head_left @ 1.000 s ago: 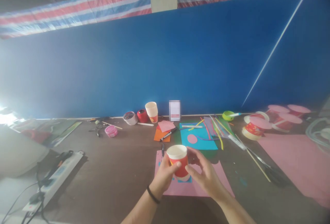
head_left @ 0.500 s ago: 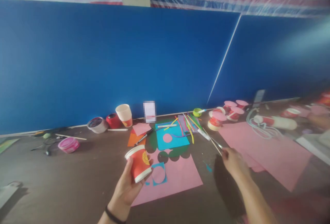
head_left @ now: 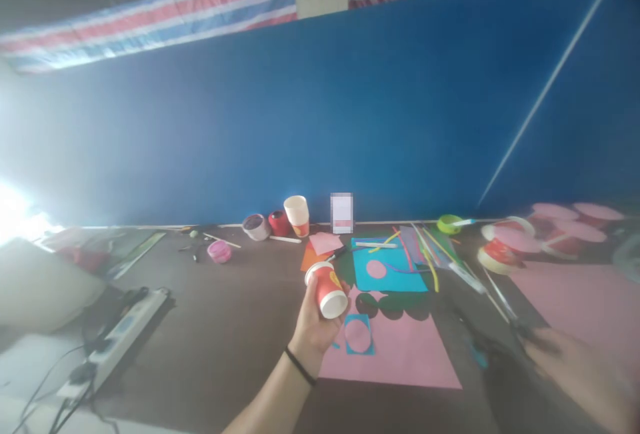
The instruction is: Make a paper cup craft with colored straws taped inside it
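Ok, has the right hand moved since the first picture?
Yes, rightward: the right hand was in front of the blue sheet and is now beyond its right edge, at the scissors.

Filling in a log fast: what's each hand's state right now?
Left hand: closed around a tilted red paper cup.
Right hand: at the scissors, too blurred to tell whether its grip is closed.

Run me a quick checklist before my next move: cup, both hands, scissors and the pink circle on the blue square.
1. Left hand holding the red cup: ok.
2. Cup upright: not ok, it is tilted.
3. Right hand at the scissors: ok, by the handles.
4. Right-hand grip firm: cannot tell, blurred.
5. Pink circle on the blue square: ok, both over the pink sheet.
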Tool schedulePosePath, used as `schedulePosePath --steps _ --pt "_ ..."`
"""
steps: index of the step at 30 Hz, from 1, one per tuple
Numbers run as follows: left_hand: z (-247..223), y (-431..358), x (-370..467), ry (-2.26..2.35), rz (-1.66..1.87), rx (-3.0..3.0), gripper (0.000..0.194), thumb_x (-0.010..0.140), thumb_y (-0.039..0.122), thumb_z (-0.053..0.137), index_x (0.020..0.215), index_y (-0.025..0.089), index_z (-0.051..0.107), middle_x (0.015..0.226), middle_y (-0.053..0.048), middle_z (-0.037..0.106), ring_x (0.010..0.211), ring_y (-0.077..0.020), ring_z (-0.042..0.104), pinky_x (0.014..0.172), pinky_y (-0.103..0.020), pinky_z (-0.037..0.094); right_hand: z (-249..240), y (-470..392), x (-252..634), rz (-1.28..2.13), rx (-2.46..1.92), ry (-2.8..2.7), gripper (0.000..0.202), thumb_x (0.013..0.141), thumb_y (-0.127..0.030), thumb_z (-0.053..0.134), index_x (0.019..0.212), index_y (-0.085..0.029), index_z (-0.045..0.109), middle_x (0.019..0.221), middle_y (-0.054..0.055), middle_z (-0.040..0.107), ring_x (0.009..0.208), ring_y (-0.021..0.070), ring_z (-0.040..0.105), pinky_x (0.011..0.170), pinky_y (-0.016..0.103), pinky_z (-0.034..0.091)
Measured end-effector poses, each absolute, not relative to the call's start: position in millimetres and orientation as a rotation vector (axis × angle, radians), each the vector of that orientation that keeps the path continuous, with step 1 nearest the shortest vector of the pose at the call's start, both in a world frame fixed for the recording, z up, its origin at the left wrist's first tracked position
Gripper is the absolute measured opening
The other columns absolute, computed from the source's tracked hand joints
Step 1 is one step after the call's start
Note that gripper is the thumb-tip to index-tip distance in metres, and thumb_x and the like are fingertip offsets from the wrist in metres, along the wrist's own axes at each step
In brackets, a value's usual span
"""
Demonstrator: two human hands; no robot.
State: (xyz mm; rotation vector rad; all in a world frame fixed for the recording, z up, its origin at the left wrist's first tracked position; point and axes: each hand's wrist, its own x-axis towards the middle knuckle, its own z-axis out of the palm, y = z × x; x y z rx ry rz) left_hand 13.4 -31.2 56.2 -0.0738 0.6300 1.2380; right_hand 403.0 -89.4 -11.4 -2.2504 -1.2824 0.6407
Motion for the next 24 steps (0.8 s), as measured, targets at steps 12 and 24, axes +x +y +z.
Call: schedulePosePath --steps 12,24 --pt "73 -26 10 0.560 1.317 -0.127 0.042 0.072 0.034 0.069 0.106 0.014 0.053 0.091 -0.008 0.064 0.081 -0.0192 0.065 0.068 -0.029 0.054 39 -114 170 2.022 -1.134 -1.104 0.041 0.068 -0.053 0.065 0.075 -0.015 0.054 0.056 0.001 0.062 0.034 0.0052 0.045 0.035 0.017 0.032" --pt "73 -27 8 0.598 1.389 -0.003 0.035 0.074 0.034 0.066 0.101 0.014 0.057 0.089 -0.008 0.065 0.078 -0.0209 0.065 0.064 -0.031 0.054 38 -122 162 2.247 -0.857 -0.663 0.038 0.068 -0.050 0.067 0.075 -0.014 0.056 0.052 -0.003 0.055 0.031 0.0008 0.036 0.033 0.014 0.022"
